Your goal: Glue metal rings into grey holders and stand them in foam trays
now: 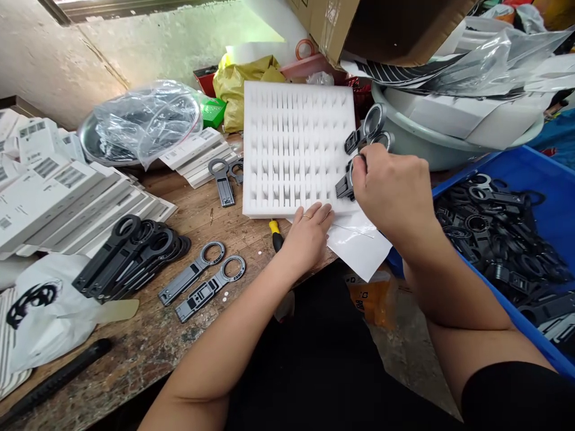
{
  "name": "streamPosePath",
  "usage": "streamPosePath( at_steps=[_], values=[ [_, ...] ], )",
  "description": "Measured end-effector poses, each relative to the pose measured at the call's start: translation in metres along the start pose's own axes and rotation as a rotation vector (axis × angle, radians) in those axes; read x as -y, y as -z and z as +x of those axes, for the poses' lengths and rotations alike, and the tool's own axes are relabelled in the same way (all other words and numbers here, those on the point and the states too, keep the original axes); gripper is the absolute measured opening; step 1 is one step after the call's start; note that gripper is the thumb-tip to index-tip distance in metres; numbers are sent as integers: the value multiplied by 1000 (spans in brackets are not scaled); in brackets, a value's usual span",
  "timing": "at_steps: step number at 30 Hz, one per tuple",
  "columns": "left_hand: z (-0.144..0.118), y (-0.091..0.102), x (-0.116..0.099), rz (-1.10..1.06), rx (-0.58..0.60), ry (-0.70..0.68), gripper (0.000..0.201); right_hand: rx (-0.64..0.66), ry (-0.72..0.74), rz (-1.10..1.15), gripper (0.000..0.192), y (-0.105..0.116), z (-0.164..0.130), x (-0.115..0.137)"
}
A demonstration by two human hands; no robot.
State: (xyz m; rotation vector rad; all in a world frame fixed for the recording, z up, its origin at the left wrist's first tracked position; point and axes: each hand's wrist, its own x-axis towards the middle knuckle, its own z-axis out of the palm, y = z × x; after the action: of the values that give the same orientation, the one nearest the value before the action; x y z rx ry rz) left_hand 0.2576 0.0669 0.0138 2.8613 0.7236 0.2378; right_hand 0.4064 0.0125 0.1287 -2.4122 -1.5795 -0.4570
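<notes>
A white foam tray (299,149) with rows of narrow slots lies on the wooden bench. My left hand (312,230) rests on its front edge, fingers stretched out and a thin ring on one. Over the tray's right side, my right hand (390,191) is closed around a dark grey ring-ended bracket (345,184); the fingertips are partly hidden. Just beyond it, another ring-ended bracket (366,127) lies at the tray's right edge. Below my left hand is a white sheet (362,248). A yellow-and-black handle (276,234) pokes out by the tray's front edge.
Two loose brackets (211,287) and a pile of brackets (130,257) lie on the left. White boxes (58,191) are stacked behind them. At right, a blue bin (467,263) holds many dark parts. A pale basin (449,143) and a cardboard box (332,30) stand behind.
</notes>
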Motion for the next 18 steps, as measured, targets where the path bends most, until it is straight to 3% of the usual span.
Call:
streamPosePath(
  at_steps=[4, 11, 15, 18],
  values=[
    [1, 1, 0, -22, 11, 2, 59, 44, -8, 30, 30, -17, 4, 5],
    [-1, 5, 2, -52, 26, -30, 61, -44, 51, 140, 35, -53, 5, -6],
    [0, 11, 2, -77, 70, -22, 63, -56, 44, 115, 40, -53, 3, -9],
    [-1, 15, 3, -94, 98, -42, 62, -99, 56, 142, 46, -39, 1, -16]
  ],
)
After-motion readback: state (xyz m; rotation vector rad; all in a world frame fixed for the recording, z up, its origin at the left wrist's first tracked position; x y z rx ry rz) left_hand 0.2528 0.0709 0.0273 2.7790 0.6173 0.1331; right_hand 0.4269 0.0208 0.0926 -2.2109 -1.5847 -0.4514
